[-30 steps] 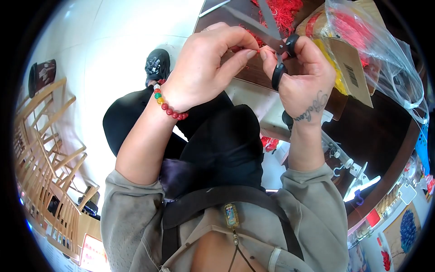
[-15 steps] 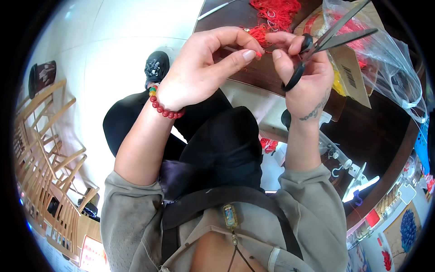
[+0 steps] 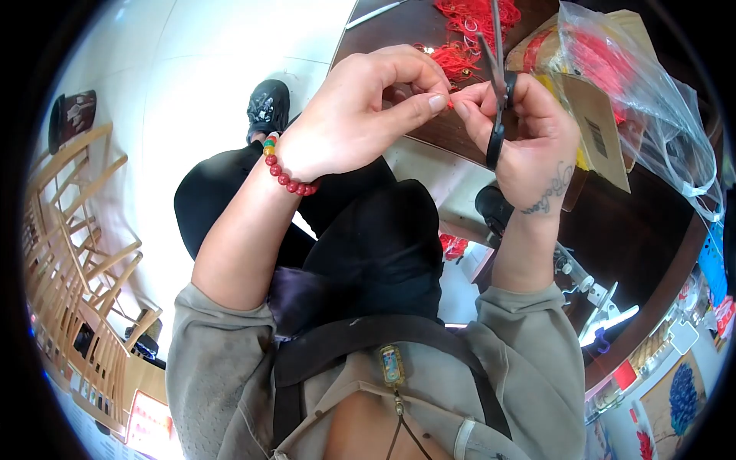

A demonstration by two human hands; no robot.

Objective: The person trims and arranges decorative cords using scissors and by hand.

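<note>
Thumb and fingertips of my left hand (image 3: 376,111) are pinched on a small piece of red cord (image 3: 450,104). My right hand (image 3: 533,130) meets it there, its thumb and index fingertip pressed at the same red cord. Black-handled scissors (image 3: 498,88) hang on the fingers of my right hand, their blades pointing up and slightly apart. Just beyond the fingertips, red cords (image 3: 456,60) with small gold-coloured beads lie on the dark table (image 3: 383,34). A larger heap of red cord (image 3: 479,19) lies behind them.
An open cardboard box (image 3: 594,130) and a clear plastic bag (image 3: 652,115) with red things stand at the upper right. A white pen-like tool (image 3: 376,14) lies near the table's far left edge. Wooden chairs (image 3: 84,261) stand at the left. A metal clamp-like device (image 3: 586,284) sits at the lower right.
Both hands have shifted slightly right and down. The right hand has turned, swinging the scissor blades from pointing right to pointing up, and its fingertips have come closer to the left ones.
</note>
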